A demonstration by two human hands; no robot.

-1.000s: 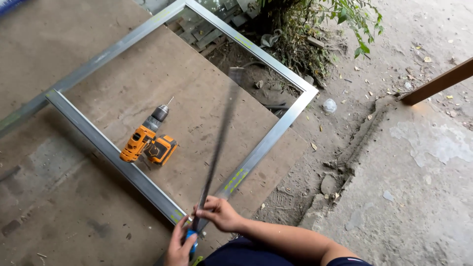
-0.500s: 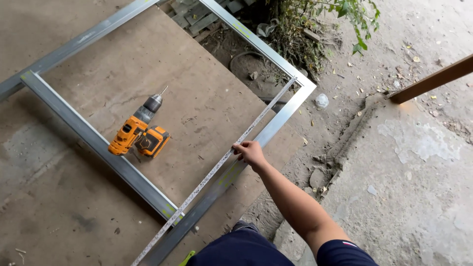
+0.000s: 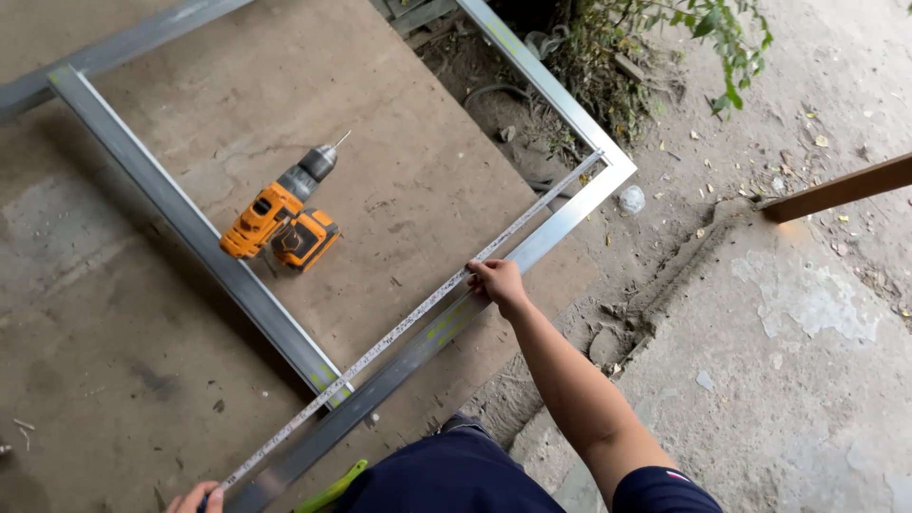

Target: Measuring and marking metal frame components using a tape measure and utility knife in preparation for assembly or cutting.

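A steel tape measure blade (image 3: 408, 323) is stretched along the near rail of a metal frame (image 3: 570, 204), from the bottom left to the frame's far right corner. My right hand (image 3: 496, 282) pinches the blade about midway, pressing it beside the rail. My left hand (image 3: 193, 499) shows only partly at the bottom edge, closed on the tape's near end. An orange and black cordless drill (image 3: 280, 220) lies on its side inside the frame, on a brown board (image 3: 380, 123).
A second frame rail (image 3: 190, 228) crosses diagonally at the left. A green object (image 3: 332, 486) pokes out by my dark trousers. Rubble, plants and a plastic lump (image 3: 631, 199) lie beyond the frame's corner. A wooden beam (image 3: 836, 190) enters at the right.
The tape, first held up near my body with both hands, has been laid out along the rail. My right hand slid out to the blade's middle and stays there.
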